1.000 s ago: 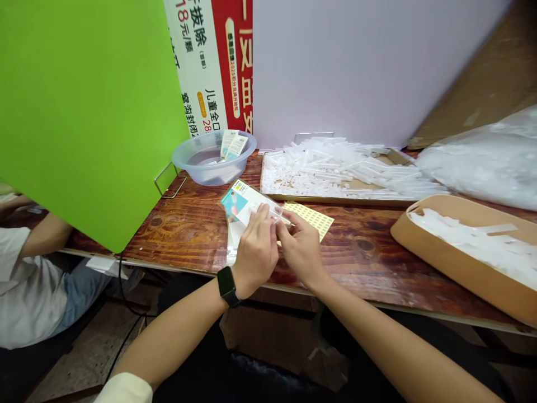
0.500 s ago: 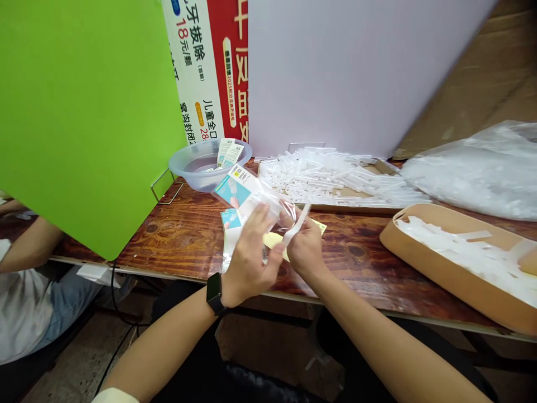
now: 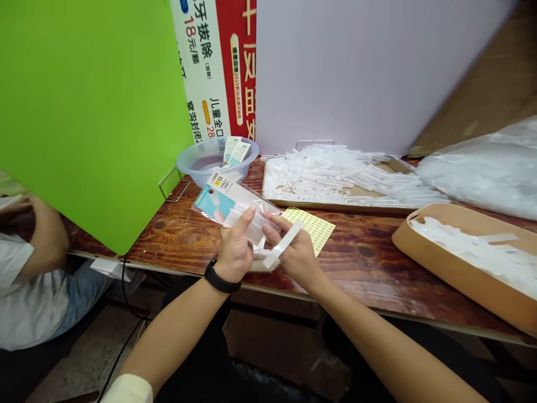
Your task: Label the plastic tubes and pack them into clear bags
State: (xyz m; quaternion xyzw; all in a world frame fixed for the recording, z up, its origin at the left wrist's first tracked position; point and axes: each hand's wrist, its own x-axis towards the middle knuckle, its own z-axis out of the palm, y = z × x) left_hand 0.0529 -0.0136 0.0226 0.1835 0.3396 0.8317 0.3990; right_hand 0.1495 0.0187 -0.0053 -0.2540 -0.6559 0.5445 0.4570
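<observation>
My left hand [image 3: 237,246] is closed on a clear plastic package [image 3: 243,204] with a blue and white printed card, its thumb lying over the front. My right hand [image 3: 296,246] touches the package's near right end, fingers bent. A white strip [image 3: 283,244] lies across the right fingers, held there. Beneath and behind the right hand is a yellow sticker sheet [image 3: 315,225] with rows of small dark marks. Whitish packaging shows partly under both hands at the table edge, mostly hidden.
A translucent basin [image 3: 195,162] with printed cards stands behind the hands. A shallow tray [image 3: 335,205] of white pieces lies behind right; a tan box [image 3: 457,280] of white strips sits right. A green board [image 3: 96,112] stands left, a person's arm [image 3: 50,235] beyond it.
The package has turned and moved toward me, with its card more fully in view. My left hand now grips it with the thumb on top. More of the yellow sheet shows. The view has shifted slightly.
</observation>
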